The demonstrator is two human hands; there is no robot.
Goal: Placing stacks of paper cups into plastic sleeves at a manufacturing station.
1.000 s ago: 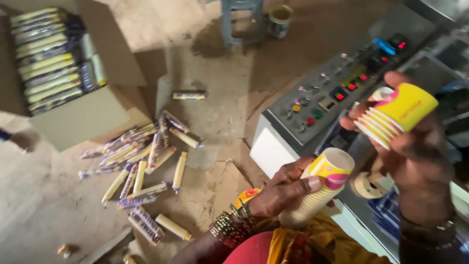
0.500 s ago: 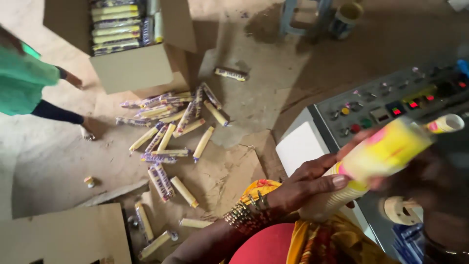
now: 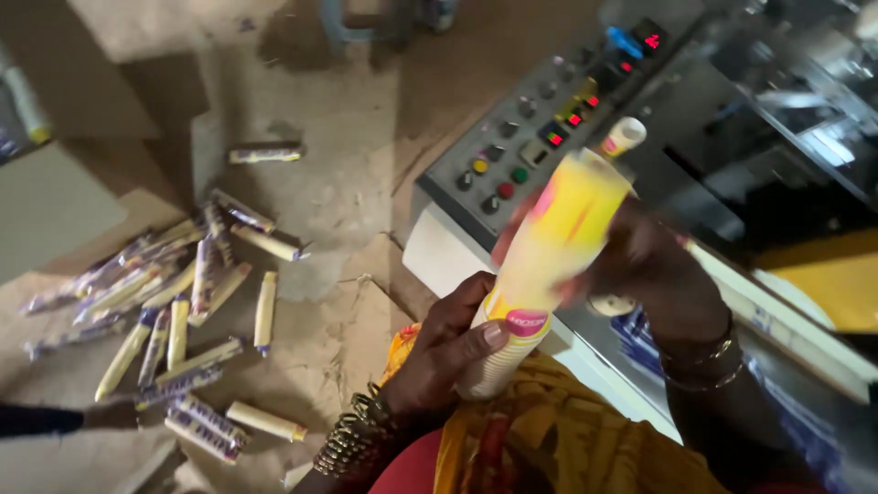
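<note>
Left hand (image 3: 448, 343) is gripping the bottom of a yellow cup stack (image 3: 540, 265). Right hand (image 3: 654, 274) is wrapped round its upper part, motion-blurred, fingers hard to make out.

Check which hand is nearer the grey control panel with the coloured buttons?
Right. The right hand grips the upper part of the yellow cup stack just below the control panel. The left hand holds the stack's bottom end, lower and farther from the panel.

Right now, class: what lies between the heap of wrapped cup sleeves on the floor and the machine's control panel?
In the head view, bare floor with flattened cardboard separates heap from control panel.
</note>
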